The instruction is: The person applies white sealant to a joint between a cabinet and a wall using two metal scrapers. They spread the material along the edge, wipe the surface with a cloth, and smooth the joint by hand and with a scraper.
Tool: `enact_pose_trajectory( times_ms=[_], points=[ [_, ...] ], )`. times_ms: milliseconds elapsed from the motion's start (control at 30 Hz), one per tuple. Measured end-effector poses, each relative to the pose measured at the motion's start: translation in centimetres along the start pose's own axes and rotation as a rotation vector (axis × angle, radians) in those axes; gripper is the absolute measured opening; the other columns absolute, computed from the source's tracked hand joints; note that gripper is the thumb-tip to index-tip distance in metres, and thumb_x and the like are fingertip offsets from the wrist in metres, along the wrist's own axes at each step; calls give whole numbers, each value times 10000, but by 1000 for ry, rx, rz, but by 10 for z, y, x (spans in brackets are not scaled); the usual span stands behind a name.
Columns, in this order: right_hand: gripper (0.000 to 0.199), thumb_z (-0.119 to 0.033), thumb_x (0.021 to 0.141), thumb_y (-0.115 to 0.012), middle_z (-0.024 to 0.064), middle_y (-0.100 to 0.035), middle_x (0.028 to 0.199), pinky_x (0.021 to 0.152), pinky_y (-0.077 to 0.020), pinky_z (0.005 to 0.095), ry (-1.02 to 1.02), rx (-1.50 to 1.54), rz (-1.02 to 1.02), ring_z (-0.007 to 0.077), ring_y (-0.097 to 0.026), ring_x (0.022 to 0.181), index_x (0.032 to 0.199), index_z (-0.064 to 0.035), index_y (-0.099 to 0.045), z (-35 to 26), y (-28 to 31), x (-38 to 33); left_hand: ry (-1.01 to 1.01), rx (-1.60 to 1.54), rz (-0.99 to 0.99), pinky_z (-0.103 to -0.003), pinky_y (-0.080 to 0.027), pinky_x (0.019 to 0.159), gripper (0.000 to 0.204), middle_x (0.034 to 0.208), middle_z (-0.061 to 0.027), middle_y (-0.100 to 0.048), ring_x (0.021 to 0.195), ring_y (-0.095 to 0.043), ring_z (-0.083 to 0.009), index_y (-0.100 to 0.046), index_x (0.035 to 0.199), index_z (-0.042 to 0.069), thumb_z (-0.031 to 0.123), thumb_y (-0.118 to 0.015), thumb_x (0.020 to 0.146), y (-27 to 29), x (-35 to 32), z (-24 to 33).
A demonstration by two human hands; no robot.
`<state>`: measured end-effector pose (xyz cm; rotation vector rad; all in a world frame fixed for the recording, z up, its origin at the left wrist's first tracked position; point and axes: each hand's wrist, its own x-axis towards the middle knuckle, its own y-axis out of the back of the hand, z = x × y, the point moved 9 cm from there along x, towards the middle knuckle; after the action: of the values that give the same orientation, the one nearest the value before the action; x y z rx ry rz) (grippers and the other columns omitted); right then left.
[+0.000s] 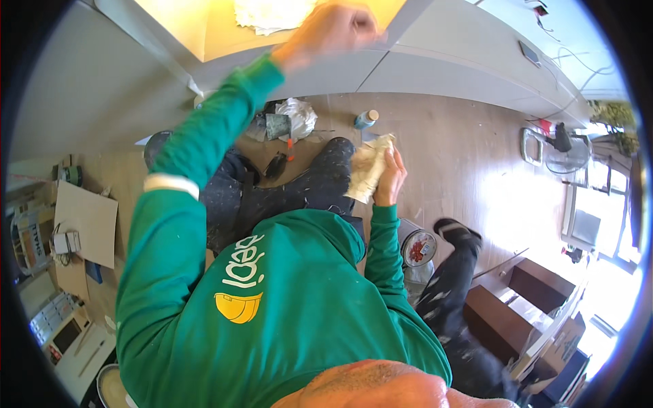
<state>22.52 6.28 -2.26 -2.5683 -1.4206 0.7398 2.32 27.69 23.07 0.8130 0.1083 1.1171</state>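
My left hand [328,28] is raised high at the top of the view, blurred, with its fingers curled. It is next to a white crumpled cloth [271,13] lying on a yellow-lit surface [204,27]. Whether it grips anything is hidden by the blur. My right hand [390,178] is lower, in front of my green hoodie, and holds a cream rag [368,171] bunched against my paint-spattered dark trousers [320,183].
On the wooden floor lie a small blue-labelled bottle [366,119], a crumpled plastic bag [296,115] and a round paint tin [418,249]. A fan [562,148] stands at the right. Cardboard [86,222] and boxes are at the left, dark wooden furniture [505,309] at the lower right.
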Motion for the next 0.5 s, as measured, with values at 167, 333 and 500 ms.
enact_pose_trajectory(
  times_ms=[167,333,500],
  points=[
    [509,-445,1051,-435,60,-665,960,756,-512,290,-391,-161,-333,136,-611,832,1175,-9,-665,107,-101,-40,585,-360,-80,-363,-542,846,684,1146,-156,-673,954,-664,-227,-528,1336,-27,407,-761,861,-112,-242,-111],
    [401,-311,981,-626,71,-736,990,734,-518,281,-348,-473,-690,137,-672,866,1192,26,-681,145,-156,-67,1126,-910,256,-309,-538,679,417,936,-96,-707,757,-668,-165,-621,1183,-1,110,-762,806,-76,-382,-148],
    [358,-274,928,-649,106,-740,994,690,-554,296,-339,-1088,-643,151,-712,913,1123,21,-700,239,-118,13,930,-857,508,-336,-594,697,579,1103,-199,-678,784,-697,-214,-517,1302,-67,130,-709,793,76,-413,-107]
  ],
)
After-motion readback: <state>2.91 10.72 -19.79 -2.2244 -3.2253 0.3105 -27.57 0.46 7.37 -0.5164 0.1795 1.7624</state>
